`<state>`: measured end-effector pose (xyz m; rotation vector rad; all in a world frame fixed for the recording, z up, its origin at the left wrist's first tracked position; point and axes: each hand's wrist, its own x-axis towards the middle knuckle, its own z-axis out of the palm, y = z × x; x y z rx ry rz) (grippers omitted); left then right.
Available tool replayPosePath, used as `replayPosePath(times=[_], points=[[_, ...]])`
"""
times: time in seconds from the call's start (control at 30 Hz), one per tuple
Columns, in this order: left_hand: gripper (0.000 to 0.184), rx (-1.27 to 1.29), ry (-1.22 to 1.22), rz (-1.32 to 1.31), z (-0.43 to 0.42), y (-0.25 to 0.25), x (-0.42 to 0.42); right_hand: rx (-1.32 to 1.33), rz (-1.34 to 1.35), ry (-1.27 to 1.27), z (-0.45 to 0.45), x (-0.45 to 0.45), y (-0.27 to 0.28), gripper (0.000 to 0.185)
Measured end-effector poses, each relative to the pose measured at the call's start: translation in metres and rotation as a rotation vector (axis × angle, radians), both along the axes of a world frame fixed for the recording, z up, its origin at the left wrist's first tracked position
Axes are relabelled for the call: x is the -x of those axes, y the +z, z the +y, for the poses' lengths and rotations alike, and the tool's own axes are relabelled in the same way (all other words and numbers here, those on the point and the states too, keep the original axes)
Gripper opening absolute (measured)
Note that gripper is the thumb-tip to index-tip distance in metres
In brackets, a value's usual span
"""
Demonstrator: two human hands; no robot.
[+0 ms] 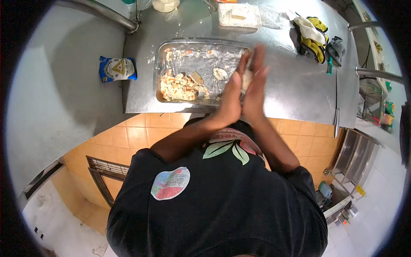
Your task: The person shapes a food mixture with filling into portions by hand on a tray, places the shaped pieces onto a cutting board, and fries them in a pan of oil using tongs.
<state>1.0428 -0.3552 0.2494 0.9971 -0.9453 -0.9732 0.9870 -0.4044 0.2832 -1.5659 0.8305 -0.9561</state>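
Observation:
Over the right side of a metal tray (205,41), my left hand (231,96) and my right hand (256,88) face each other, palms close together and fingers stretched forward. A pale, dough-like piece (247,80) shows between the palms, mostly hidden by them. Inside the tray, a crumbly white and orange mixture (177,88) is heaped at the near left. A flat brownish piece (197,78) leans in the heap; its kind is unclear. A small pale round piece (220,73) lies on the tray floor, left of my hands.
A blue packet (118,69) lies left of the steel table (295,96). Toward the back are a white wrapped block (239,16) and a clear plastic bag (274,19). Yellow and black gloves (314,38) and a grey cloth (337,50) lie at the right. A metal handle (337,122) overhangs the front edge.

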Motion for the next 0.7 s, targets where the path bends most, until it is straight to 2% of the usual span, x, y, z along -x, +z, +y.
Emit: replayPosePath(times=[0.03, 0.13, 0.2, 0.27, 0.33, 0.4, 0.47, 0.5, 0.57, 0.63, 0.7], points=[[0.067, 0.001, -0.01, -0.009, 0.006, 0.003, 0.006, -0.041, -0.01, -0.04, -0.003, -0.001, 0.001, 0.065], [0.066, -0.016, 0.061, 0.264, -0.007, 0.008, -0.006, 0.064, 0.023, 0.107, 0.021, -0.004, -0.015, 0.064], [0.065, -0.052, 0.266, 0.349, -0.02, 0.016, -0.024, 0.103, 0.041, 0.167, 0.03, -0.005, -0.021, 0.064], [0.064, -0.077, 0.146, 0.374, -0.01, 0.015, -0.016, 0.082, 0.034, 0.152, 0.02, -0.01, -0.018, 0.067], [0.063, -0.12, 0.033, 0.518, 0.001, 0.009, -0.003, -0.399, -0.156, 0.127, -0.018, -0.013, -0.016, 0.067], [0.055, -0.112, 0.038, 0.509, 0.001, 0.008, -0.001, -0.625, -0.311, 0.048, -0.038, -0.014, -0.011, 0.068], [0.052, -0.179, -0.004, 0.473, 0.005, 0.008, -0.015, -0.603, -0.405, -0.063, -0.042, -0.017, -0.004, 0.07], [0.047, -0.244, -0.017, 0.545, 0.004, 0.007, -0.02, -0.674, -0.488, -0.102, -0.042, -0.017, 0.003, 0.069], [0.039, -0.377, -0.027, 0.689, 0.002, 0.004, -0.031, -0.655, -0.498, -0.13, -0.05, -0.012, -0.02, 0.068], [0.027, -0.472, -0.015, 0.794, 0.004, 0.011, -0.037, -0.627, -0.451, -0.134, -0.049, -0.01, -0.021, 0.064], [0.029, -0.433, -0.004, 0.62, 0.007, 0.004, -0.043, -0.578, -0.347, -0.121, -0.04, -0.005, -0.013, 0.06]])
